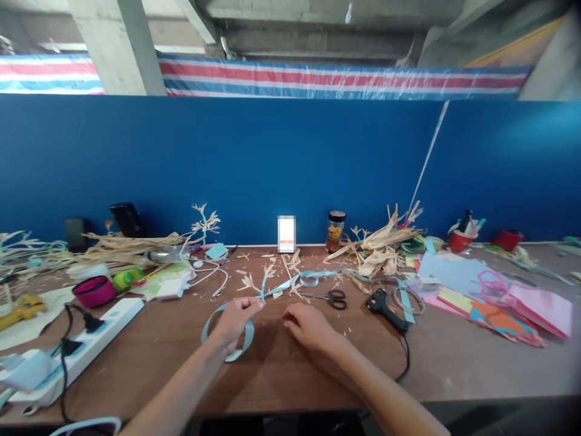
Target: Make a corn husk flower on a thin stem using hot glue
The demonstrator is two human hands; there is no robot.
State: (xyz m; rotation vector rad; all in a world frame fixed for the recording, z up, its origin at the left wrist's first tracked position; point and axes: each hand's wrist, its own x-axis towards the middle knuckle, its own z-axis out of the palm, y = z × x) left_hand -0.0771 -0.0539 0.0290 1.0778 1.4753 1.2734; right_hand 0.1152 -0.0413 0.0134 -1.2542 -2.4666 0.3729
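My left hand (237, 319) pinches a thin stem (262, 290) wrapped in light blue ribbon. A small flower of dried husk (267, 270) tops the stem. A loop of light blue ribbon (246, 344) hangs around and below this hand, and more ribbon (290, 282) runs right across the table. To the right, apart from the stem, is my right hand (309, 326). Its fingers are loosely curled with a small gap to the thumb, and nothing shows between them. Scissors (336, 299) lie just beyond it, with a black glue gun (382, 307) farther right.
A white power strip (111, 327) with plugs and cords lies at left. Dried husks (381, 248), a dark-lidded jar (335, 231) and another husk flower (206, 219) are along the blue partition (272, 157). Coloured papers (503, 315) are spread at right, and the glue gun's cord (405, 360) drops over the front edge.
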